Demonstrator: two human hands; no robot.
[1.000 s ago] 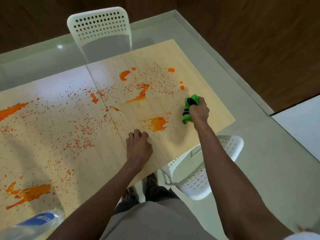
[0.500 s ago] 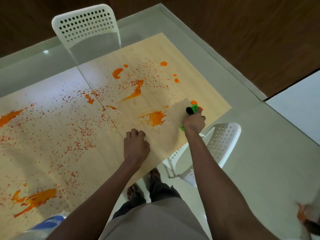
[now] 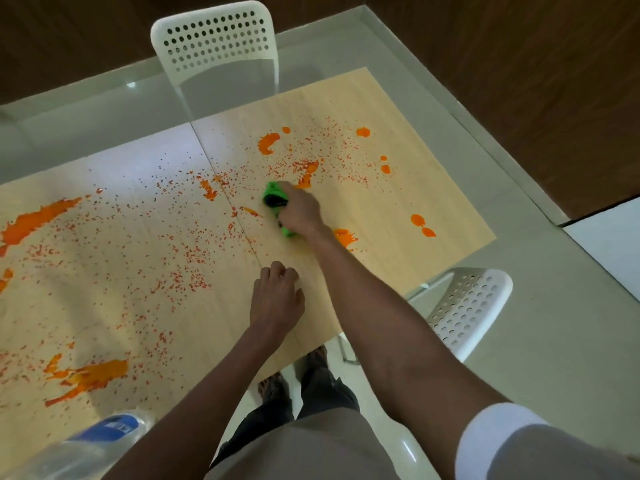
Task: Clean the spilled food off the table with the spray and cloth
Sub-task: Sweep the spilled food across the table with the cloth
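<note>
Orange food is spilled over the light wooden table [image 3: 398, 109] as large blobs and fine specks; one big smear [image 3: 34, 223] lies far left, another [image 3: 86, 375] near the front left. My right hand [image 3: 299, 211] grips a bunched green cloth [image 3: 273, 195] with a black patch and presses it on the table's middle, just right of the seam. My left hand [image 3: 275, 296] rests on the table near the front edge with its fingers curled under, holding nothing. A clear spray bottle with a blue label [image 3: 86, 441] stands at the front left corner, partly cut off.
One white perforated chair [image 3: 214, 39] stands at the table's far side. A second white chair [image 3: 467, 306] sits at the right front, beside my legs. The pale floor [image 3: 554, 341] runs to a dark wooden wall on the right.
My right hand has swept the green cloth from the table's right front edge leftward and further in, to the middle by the seam. Two orange blobs now show near the right edge. The left hand stayed put.
</note>
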